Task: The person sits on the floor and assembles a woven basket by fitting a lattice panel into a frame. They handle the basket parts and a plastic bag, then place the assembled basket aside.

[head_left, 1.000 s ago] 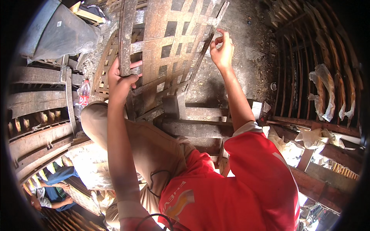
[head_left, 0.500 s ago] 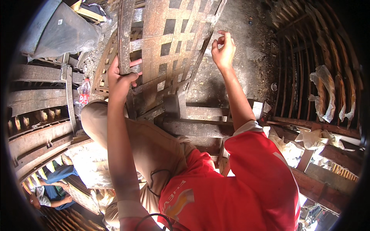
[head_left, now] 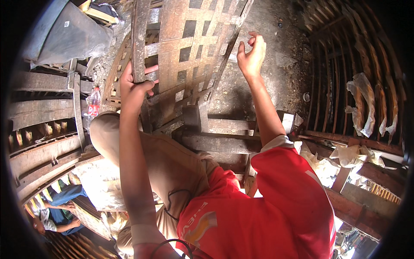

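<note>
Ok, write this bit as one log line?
left hand: gripping woven panel by frame | right hand: empty, off panel | bottle: left of left hand

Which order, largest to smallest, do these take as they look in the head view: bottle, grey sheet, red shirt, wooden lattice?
1. Red shirt and wooden lattice: too close to rank, as the shirt seems nearer the camera.
2. Grey sheet.
3. Bottle, clearly the smallest.

woven lattice panel [head_left: 187, 65], flat brown strips, square gaps, worn, dark-edged, slanted, grey floor [head_left: 278, 64] to its right
</note>
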Demonstrator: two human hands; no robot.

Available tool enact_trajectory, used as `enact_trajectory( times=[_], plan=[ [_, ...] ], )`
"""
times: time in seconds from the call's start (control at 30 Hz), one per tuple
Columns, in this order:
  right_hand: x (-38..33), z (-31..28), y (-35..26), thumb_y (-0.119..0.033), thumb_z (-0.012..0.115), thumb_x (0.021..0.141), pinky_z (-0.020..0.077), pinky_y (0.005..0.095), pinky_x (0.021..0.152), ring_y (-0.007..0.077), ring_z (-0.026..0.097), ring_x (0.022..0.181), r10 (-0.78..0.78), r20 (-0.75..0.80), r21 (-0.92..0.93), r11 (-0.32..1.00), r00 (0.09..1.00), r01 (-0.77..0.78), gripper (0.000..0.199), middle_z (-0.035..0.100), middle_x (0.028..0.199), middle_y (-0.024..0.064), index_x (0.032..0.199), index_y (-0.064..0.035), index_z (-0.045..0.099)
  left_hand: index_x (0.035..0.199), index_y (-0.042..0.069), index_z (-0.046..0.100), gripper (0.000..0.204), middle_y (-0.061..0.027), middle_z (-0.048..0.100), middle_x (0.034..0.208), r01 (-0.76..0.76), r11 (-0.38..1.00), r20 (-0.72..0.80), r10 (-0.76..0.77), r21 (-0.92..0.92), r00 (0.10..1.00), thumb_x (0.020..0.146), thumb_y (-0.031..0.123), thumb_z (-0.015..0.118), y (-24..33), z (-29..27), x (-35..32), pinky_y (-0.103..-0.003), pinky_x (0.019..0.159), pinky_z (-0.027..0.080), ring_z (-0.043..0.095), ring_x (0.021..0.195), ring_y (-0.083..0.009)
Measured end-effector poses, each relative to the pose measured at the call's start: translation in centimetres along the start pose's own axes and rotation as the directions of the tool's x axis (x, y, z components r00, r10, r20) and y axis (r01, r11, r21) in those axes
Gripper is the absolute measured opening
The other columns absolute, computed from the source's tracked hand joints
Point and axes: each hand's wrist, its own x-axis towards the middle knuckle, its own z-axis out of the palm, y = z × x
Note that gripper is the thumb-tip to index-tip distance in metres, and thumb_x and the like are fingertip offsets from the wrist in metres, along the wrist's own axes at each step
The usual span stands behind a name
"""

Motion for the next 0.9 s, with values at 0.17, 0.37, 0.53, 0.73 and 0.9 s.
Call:
enact_trajectory(
  times=[0.17,0.37,0.53,0.73,0.9],
  plan=[
    [-0.2,0.2,0.7,0.002,0.068,0.081,0.0502,0.0441,0.089,0.0306,0.064,0.090,0.040,0.086,0.040,0.998,0.995,-0.044,0.052,0.067,0.082,0.0085,0.131,-0.0097,0.056,0.137,0.003,0.051,0.064,-0.0199,0.073,0.117,0.026,1.000,0.006,-0.026,-0.013,1.000,0.075,-0.013,0.056,0.0,-0.1,0.0,-0.023,0.051,0.050,0.075,0.083,-0.0205],
    [-0.5,0.8,-0.4,0.007,0.066,0.079,0.0462,0.0481,0.101,0.0362,0.059,0.110,0.025,0.150,0.049,0.998,0.988,-0.033,0.069,0.067,0.107,0.0160,0.142,-0.0144,0.048,0.138,0.003,0.050,0.065,-0.0201,0.073,0.118,-0.002,0.999,0.026,0.003,-0.033,1.000,0.075,-0.013,0.055,-0.2,-0.2,0.1,-0.023,0.052,0.051,0.074,0.082,-0.0195],
    [0.0,0.6,-0.7,0.006,0.068,0.078,0.0449,0.0459,0.099,0.0347,0.057,0.107,-0.110,-0.003,0.039,0.993,0.994,0.110,0.062,0.064,0.115,0.0157,0.136,-0.0068,0.050,0.137,0.003,0.051,0.064,-0.0196,0.073,0.118,0.002,1.000,-0.003,-0.002,-0.011,1.000,0.075,-0.013,0.055,0.0,-0.1,0.1,-0.023,0.053,0.051,0.074,0.081,-0.0188],
    [-0.2,0.7,1.2,0.004,0.070,0.080,0.0528,0.0405,0.084,0.0246,0.063,0.087,-0.018,0.082,0.017,1.000,0.996,0.017,0.060,0.067,0.089,0.0066,0.135,-0.0099,0.052,0.137,0.002,0.051,0.065,-0.0194,0.074,0.117,0.001,1.000,0.002,-0.001,-0.017,1.000,0.075,-0.013,0.056,0.1,0.0,0.1,-0.023,0.053,0.051,0.074,0.081,-0.0192],
    [-0.3,1.0,-0.6,0.006,0.067,0.080,0.0519,0.0428,0.086,0.0276,0.061,0.095,0.001,0.145,0.135,0.991,0.989,-0.021,0.056,0.064,0.102,0.0117,0.133,-0.0097,0.053,0.137,0.002,0.051,0.065,-0.0196,0.074,0.116,0.009,1.000,0.008,-0.009,-0.006,1.000,0.074,-0.014,0.056,0.0,-0.2,0.1,-0.023,0.052,0.051,0.074,0.082,-0.0197]
  ],
)
